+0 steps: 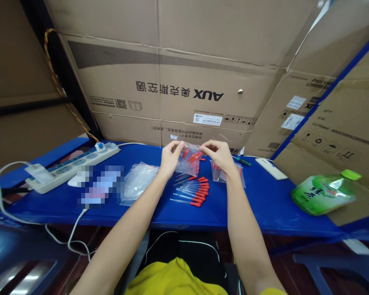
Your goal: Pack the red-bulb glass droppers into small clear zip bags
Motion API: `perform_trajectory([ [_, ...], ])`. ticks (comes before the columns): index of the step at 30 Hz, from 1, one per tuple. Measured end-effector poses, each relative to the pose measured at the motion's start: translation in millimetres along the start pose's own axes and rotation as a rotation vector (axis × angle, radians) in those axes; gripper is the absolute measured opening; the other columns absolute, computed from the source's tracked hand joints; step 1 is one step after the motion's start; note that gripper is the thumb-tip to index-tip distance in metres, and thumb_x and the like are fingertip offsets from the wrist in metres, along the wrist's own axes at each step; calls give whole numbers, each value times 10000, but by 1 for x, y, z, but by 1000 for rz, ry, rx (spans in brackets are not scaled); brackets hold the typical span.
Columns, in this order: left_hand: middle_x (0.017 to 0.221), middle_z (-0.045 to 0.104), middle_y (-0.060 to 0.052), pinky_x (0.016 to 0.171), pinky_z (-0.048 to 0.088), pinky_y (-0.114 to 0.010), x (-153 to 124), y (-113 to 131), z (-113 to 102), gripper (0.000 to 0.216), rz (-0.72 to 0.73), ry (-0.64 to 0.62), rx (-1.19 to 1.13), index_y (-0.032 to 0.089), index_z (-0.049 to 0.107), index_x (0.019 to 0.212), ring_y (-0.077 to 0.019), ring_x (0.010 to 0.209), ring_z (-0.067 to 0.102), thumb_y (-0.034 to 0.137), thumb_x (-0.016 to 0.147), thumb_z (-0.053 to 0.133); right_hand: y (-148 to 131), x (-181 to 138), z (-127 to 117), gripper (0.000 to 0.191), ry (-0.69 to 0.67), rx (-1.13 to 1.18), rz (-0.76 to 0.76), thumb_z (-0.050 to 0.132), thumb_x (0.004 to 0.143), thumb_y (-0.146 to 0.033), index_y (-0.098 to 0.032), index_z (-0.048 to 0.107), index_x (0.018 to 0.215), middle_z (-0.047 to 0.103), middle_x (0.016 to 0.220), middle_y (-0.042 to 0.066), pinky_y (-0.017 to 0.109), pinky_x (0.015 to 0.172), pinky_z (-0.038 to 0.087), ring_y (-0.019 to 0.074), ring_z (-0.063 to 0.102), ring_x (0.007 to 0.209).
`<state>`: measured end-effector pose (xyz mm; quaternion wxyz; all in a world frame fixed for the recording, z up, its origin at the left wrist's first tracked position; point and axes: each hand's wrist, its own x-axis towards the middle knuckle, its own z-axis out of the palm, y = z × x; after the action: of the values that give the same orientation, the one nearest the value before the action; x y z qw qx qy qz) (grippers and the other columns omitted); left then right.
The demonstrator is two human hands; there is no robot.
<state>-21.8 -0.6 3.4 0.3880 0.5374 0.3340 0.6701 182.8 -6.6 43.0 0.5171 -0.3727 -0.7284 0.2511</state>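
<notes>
Hanging between the two hands, a clear bag (189, 162) with red-ended pieces in it lies below the fingertips. The left hand (171, 155), at the bag's 10 o'clock, pinches one upper corner between thumb and fingers; the right hand (217, 155), at 2 o'clock, grips the other the same way, both nearly closed. At the bag's 6 o'clock, loose red-ended clear tubes (193, 192) lie on the blue surface (264, 209). A stack of clear bags (137, 184) lies at 8 o'clock, and a second filled bag (217, 174) at 4 o'clock, partly behind the right wrist.
</notes>
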Motion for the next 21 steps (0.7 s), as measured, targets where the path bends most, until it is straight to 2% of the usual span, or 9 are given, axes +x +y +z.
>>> perform_trajectory([
  [3, 819, 725, -27, 690, 484, -275, 1, 0, 0, 362, 14, 11, 19, 188, 739, 874, -182, 762, 645, 550, 860, 749, 1, -1, 0, 314, 4, 32, -9, 801, 810, -481, -172, 763, 850, 765, 798, 66, 316, 699, 556, 200, 705, 724],
  [5, 780, 700, -17, 665, 470, -264, 1, 0, 0, 393, 17, 16, 25, 188, 722, 838, -161, 716, 612, 580, 865, 736, 0, -1, 0, 337, -15, 52, -15, 804, 818, -459, -184, 756, 1005, 764, 804, 51, 315, 715, 564, 194, 709, 729],
  [7, 776, 692, -18, 645, 468, -257, 0, 0, 0, 420, -18, -4, 21, 186, 708, 820, -160, 718, 610, 603, 865, 724, 1, -1, 1, 439, -17, 68, -24, 797, 832, -442, -205, 704, 1190, 755, 806, 30, 312, 724, 567, 183, 706, 729],
  [9, 798, 702, -29, 644, 478, -258, 0, 1, 1, 419, -63, -44, 14, 182, 706, 823, -172, 749, 632, 600, 859, 726, 1, -1, 1, 491, 14, 74, -39, 784, 842, -429, -216, 661, 1268, 741, 808, 18, 305, 719, 562, 172, 695, 724],
  [12, 810, 710, -32, 670, 487, -264, -1, 3, 1, 367, -44, -71, 38, 180, 703, 839, -172, 750, 637, 545, 863, 732, 2, -1, 2, 454, 35, 80, -45, 771, 836, -399, -207, 677, 1236, 730, 810, 14, 297, 708, 549, 161, 675, 716],
  [16, 817, 711, -21, 699, 485, -268, -2, 7, 2, 303, 64, -64, 87, 188, 678, 850, -155, 712, 611, 487, 894, 703, 3, -2, 4, 405, -73, 106, 28, 750, 822, -354, -175, 720, 1184, 724, 785, 5, 288, 700, 532, 148, 649, 690],
  [21, 815, 701, -11, 692, 458, -260, -4, 6, 3, 265, 162, -85, 219, 188, 683, 880, -151, 711, 597, 450, 920, 676, 2, -2, 15, 297, -150, 60, 54, 742, 858, -444, -169, 772, 965, 748, 828, 38, 285, 679, 533, 161, 659, 709],
])
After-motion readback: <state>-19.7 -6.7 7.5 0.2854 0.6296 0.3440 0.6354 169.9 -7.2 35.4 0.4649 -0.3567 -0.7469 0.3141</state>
